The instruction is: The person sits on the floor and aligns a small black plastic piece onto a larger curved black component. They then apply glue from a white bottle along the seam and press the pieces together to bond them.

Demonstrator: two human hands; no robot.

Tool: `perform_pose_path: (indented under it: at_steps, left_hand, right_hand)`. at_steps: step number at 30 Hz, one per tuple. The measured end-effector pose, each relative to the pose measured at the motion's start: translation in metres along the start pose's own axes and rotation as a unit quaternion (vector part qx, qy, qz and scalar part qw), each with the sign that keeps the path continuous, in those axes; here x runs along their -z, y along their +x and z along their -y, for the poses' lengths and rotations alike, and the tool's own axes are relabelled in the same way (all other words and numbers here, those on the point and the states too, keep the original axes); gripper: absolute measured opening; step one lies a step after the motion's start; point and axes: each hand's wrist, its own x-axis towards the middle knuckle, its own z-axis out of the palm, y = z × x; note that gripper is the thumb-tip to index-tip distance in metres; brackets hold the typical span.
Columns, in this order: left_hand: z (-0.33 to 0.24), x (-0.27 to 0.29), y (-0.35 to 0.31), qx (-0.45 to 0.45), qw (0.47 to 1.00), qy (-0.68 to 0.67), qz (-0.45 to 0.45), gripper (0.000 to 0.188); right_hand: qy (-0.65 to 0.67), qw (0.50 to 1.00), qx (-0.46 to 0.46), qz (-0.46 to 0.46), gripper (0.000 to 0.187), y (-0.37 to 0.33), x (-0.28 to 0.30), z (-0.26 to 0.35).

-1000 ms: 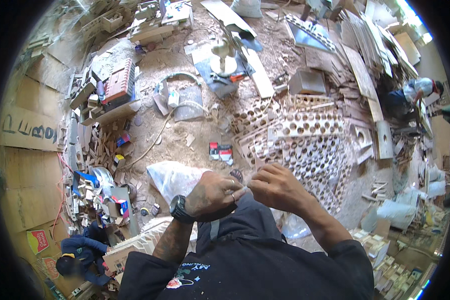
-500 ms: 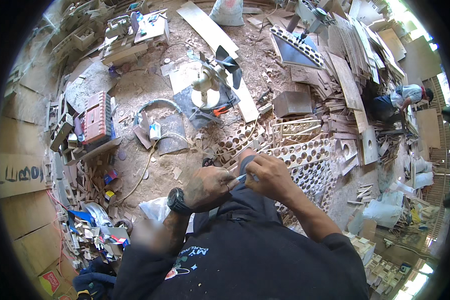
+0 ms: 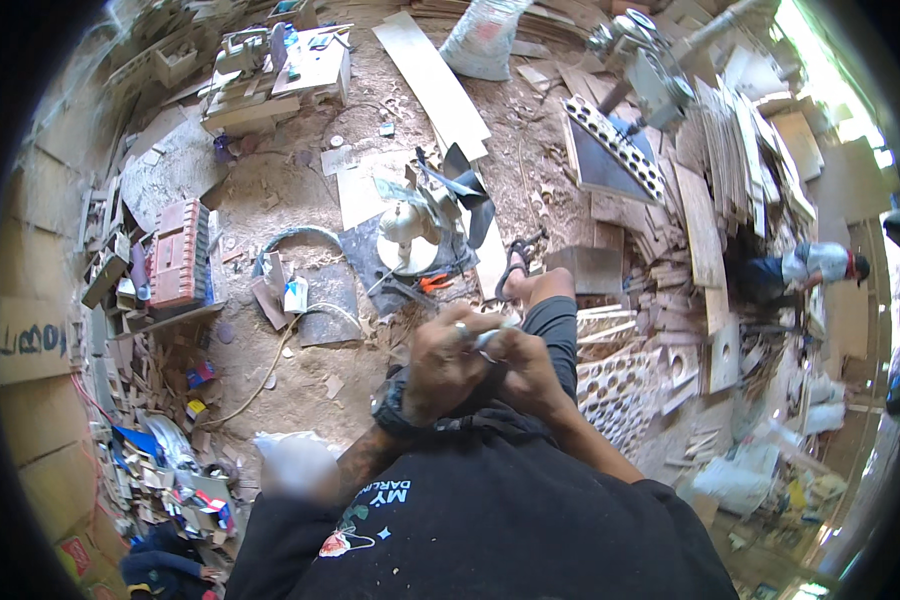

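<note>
Left hand (image 3: pixel 444 368) and right hand (image 3: pixel 530 374) pinch a small pale item (image 3: pixel 484 341). Sandalled foot (image 3: pixel 514 284) may snag the fan (image 3: pixel 406 224), standing so near.

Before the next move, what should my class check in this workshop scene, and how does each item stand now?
1. Left hand and right hand close together: ok.
2. Secure grip on small whitish item between them: cannot tell, mostly hidden.
3. Dark-bladed fan with pale round base covered: not ok, blades bare.
4. Tan cord clear of black-sandalled foot: ok.
5. Co-worker in pale top away from hands: ok.
</note>
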Motion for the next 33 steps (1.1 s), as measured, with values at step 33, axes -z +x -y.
perform_pose_path:
  at_steps: [33]
  left_hand:
    - [0.387, -0.384, 0.195, 0.306, 0.504, -0.203, -0.782, 0.047]
  right_hand:
    - [-0.073, 0.89, 0.006, 0.449, 0.03, 0.562, 0.348, -0.484]
